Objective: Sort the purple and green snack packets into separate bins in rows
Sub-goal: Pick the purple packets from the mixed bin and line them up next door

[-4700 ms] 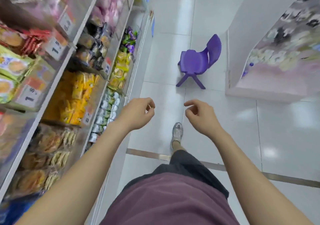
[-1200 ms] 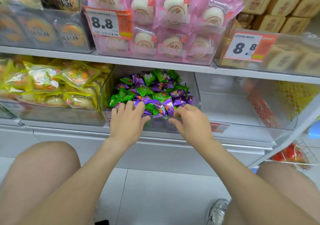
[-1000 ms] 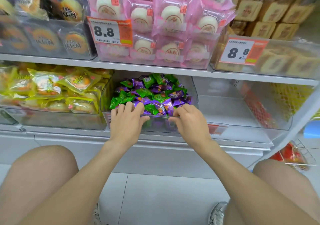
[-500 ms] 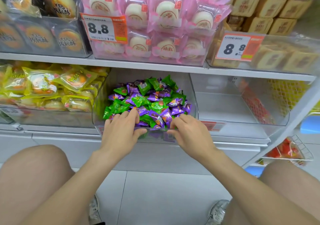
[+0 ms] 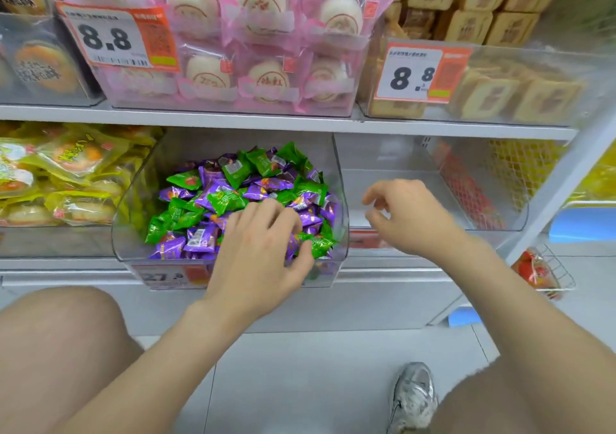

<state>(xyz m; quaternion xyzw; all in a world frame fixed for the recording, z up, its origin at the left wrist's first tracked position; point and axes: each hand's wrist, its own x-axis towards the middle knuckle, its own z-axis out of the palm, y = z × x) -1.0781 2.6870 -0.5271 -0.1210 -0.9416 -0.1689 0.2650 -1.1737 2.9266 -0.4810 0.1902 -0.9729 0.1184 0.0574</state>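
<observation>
Glinting purple and green packets (image 5: 226, 200) jumbled, left fingers (image 5: 266, 211) buried, grip unclear, right fingers (image 5: 383, 190) slack, empty.

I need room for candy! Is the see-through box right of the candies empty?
Empty, it seems: the clear plastic bin on the right shows only bare floor, nothing inside.

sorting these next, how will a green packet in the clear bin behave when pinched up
Probably light and crinkly: the green packet is a small puffed pillow. Likely slippery, since its wrapper looks glossy. Heaped loose in the bin, it could slide when pushed.
</observation>
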